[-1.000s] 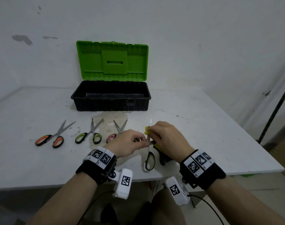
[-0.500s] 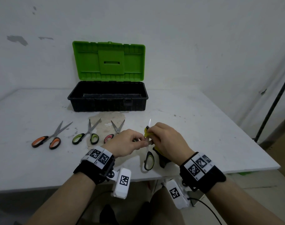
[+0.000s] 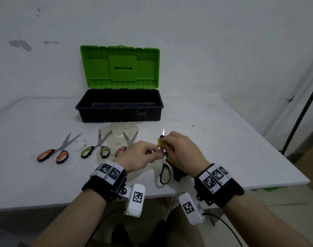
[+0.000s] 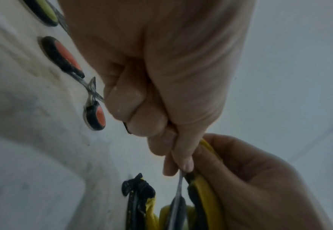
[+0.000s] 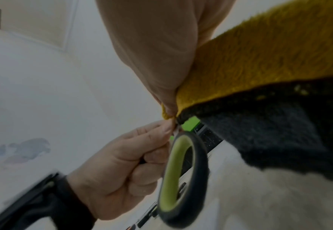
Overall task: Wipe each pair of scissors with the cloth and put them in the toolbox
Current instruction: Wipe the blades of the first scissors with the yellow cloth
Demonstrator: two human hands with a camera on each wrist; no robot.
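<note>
My left hand (image 3: 153,154) grips a pair of scissors with black and yellow-green handles (image 3: 165,173) near the pivot; one handle ring (image 5: 181,172) hangs toward me, the blade tip (image 3: 163,131) points away. My right hand (image 3: 167,145) pinches a yellow and black cloth (image 3: 159,142) around the blade. In the right wrist view the cloth (image 5: 260,65) drapes from my fingers. Three more pairs lie on the table: orange-handled scissors (image 3: 53,154), green-handled scissors (image 3: 96,151) and red-handled scissors (image 3: 124,147). The toolbox (image 3: 119,106), black with an open green lid, stands behind them.
The white table (image 3: 232,148) has a brownish stain (image 3: 120,129) in front of the toolbox. Its near edge runs just below my wrists, its right corner at the far right. A dark pole (image 3: 302,113) leans by the wall on the right.
Both hands stay together over the same spot, and the cloth hand has shifted slightly along the blade. The scissors on the table have not moved.
</note>
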